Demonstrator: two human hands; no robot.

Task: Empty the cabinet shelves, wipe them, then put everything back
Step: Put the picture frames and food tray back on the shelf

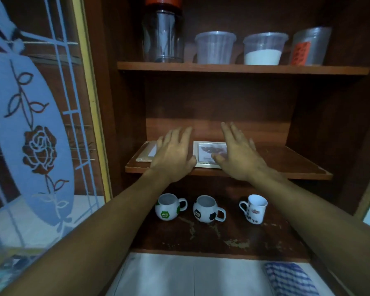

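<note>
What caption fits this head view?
Open left hand and right hand over two flat frames on the middle shelf; mugs below, containers above.

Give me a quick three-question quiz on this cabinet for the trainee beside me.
1. True or false: three mugs stand on the bottom shelf.
2. The white powder on the top shelf sits in: A a bowl, B a clear tub, C a mug.
3. Fill in: the left hand and right hand are over flat picture ____ on the middle shelf.
Key: 1 true; 2 B; 3 frames.
</note>
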